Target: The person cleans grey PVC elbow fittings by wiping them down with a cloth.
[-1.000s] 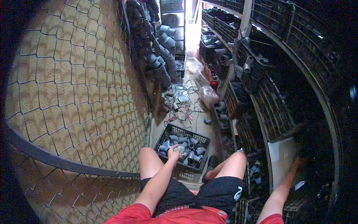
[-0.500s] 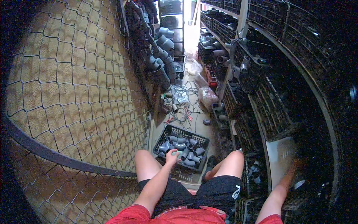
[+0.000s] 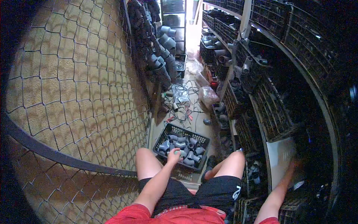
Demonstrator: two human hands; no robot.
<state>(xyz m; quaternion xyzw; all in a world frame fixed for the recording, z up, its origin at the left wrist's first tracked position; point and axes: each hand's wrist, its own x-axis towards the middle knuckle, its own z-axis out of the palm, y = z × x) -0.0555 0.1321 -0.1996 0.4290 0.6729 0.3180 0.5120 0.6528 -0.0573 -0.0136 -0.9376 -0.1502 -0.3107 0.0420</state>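
Observation:
Over the near rim of a black plastic crate (image 3: 204, 166) between my knees is my left hand (image 3: 173, 155), its fingers curled round a small pale green object (image 3: 178, 152) that is too small to name. Grey plastic pipe fittings (image 3: 181, 145), elbows and branches among them, fill the crate just beyond those fingers. My right hand (image 3: 297, 163) reaches out to the right, into a dark shelf beside a pale flat panel (image 3: 280, 158). Shadow hides its fingers and anything they touch.
A chain-link fence (image 3: 74, 97) stands close on my left. Shelves of black crates (image 3: 269, 108) line the right. Ahead, loose cords (image 3: 186, 108) and plastic bags (image 3: 209, 96) lie on the floor, and large grey fittings (image 3: 166, 43) are stacked at the back left.
My left hand stays at the crate with the pale green object, its fingers slightly shifted. My right arm remains stretched into the dark shelf. The view has moved very slightly.

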